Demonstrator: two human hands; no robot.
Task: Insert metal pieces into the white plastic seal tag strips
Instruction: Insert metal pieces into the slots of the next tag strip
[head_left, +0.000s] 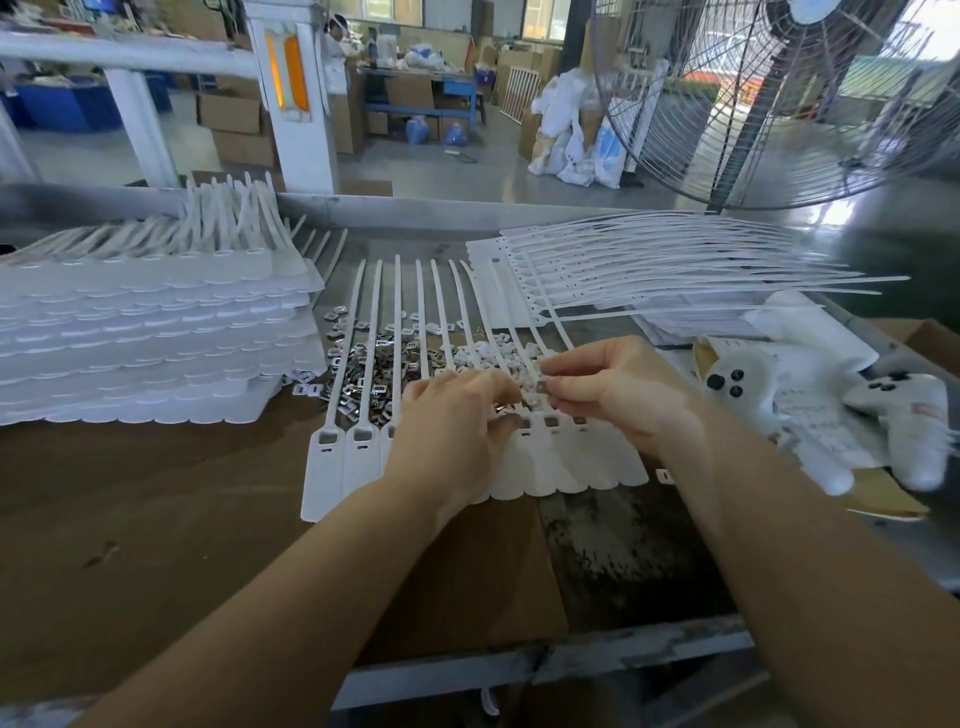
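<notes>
The right hand (613, 389) pinches a small shiny metal piece (543, 386) in its fingers, above the joined white plastic seal tag strip (332, 462) on the brown desk (156, 519). The left hand (447, 431) presses that strip, fingers curled. Next, I think, the piece must drop into an open slot.

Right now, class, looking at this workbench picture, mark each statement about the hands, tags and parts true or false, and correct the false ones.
1. The right hand pinches a small square metal piece. True.
2. The row of joined white plastic seal tags lies with its thin tails pointing towards the person. False: the tails point away, and the broad flag ends are nearest the person.
3. A tall stack of white tag sheets sits left of the loose pile of metal pieces. True.
4. The large wire-guarded fan stands at the far left. False: it is at the far right.
5. The left hand hangs off the table. False: it rests over the tag row.
</notes>
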